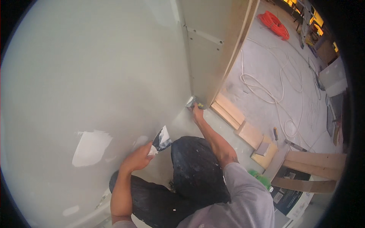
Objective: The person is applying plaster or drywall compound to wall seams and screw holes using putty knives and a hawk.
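My left hand (139, 157) is closed round a wide putty knife (162, 140) whose blade carries white filler; its handle is hidden in my fingers. Out ahead, my right hand (197, 113) grips a second putty knife (191, 101), partly yellow-green at the handle, down at the bottom of the corner where two wall panels meet. That blade appears to touch the panel there, though its edge is too small to make out. A patch of white filler (92, 148) covers part of the big pale wall panel (114, 68) on the left.
Wooden boards (228, 111) lie along the doorway at right. Beyond them are white cable loops (262, 89) on the concrete floor and a coiled orange hose (273, 24). A screwdriver (275, 133), a sanding block (262, 148) and a green bottle (260, 178) sit near my right side.
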`<state>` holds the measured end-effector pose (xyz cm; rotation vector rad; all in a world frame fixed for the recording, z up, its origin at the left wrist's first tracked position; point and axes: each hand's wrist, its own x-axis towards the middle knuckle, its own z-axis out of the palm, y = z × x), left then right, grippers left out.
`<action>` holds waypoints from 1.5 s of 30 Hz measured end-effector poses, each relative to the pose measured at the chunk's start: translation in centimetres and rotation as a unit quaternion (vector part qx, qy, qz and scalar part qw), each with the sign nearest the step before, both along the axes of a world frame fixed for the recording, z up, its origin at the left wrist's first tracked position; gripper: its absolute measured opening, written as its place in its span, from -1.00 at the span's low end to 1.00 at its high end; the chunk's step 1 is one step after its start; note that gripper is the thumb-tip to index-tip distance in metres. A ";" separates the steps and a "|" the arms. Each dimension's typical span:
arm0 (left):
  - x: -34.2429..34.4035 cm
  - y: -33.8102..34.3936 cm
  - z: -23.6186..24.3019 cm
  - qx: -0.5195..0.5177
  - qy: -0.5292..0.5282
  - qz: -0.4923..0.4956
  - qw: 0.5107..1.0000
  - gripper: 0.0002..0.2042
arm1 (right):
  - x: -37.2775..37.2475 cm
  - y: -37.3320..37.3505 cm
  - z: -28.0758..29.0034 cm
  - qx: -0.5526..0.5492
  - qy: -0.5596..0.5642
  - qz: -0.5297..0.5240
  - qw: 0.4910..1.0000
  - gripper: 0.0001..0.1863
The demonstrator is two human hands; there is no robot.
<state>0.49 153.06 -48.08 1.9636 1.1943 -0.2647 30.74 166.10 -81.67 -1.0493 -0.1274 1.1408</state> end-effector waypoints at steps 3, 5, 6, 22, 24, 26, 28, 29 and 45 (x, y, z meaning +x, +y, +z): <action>-1.7 -1.4 -0.7 0.072 0.003 0.011 0.997 -0.34 | -1.1 0.0 2.6 -0.017 -0.045 0.047 0.998 -0.67; -1.5 -1.1 -0.6 0.066 -0.005 0.001 0.998 -0.34 | 0.0 0.5 4.2 -0.010 -0.063 0.045 0.997 -0.67; -1.3 -0.9 -0.6 0.059 -0.010 -0.010 0.998 -0.34 | 0.6 0.6 5.0 -0.004 -0.079 0.043 0.996 -0.68; -1.4 -2.7 1.5 0.067 -0.025 0.006 0.997 -0.37 | 0.3 -0.4 26.0 0.036 -0.196 0.096 0.975 -0.71; -0.8 -2.6 1.6 0.106 -0.045 0.002 0.993 -0.37 | 1.5 -0.3 28.2 0.027 -0.240 0.126 0.962 -0.68; -0.6 -2.8 2.5 0.097 -0.039 0.003 0.994 -0.37 | 1.0 -0.8 31.2 0.049 -0.227 0.108 0.967 -0.72; -0.8 -3.1 3.2 0.089 -0.030 0.005 0.996 -0.37 | 0.2 -1.5 34.7 0.111 -0.223 0.077 0.965 -0.74; -0.7 -3.0 3.3 0.089 -0.051 0.003 0.995 -0.39 | 0.5 -1.8 36.0 0.111 -0.224 0.074 0.965 -0.74; 2.9 -5.0 6.3 -0.314 -0.510 0.226 0.768 -0.77 | 7.5 -19.2 45.0 0.365 -0.481 0.326 0.728 -0.52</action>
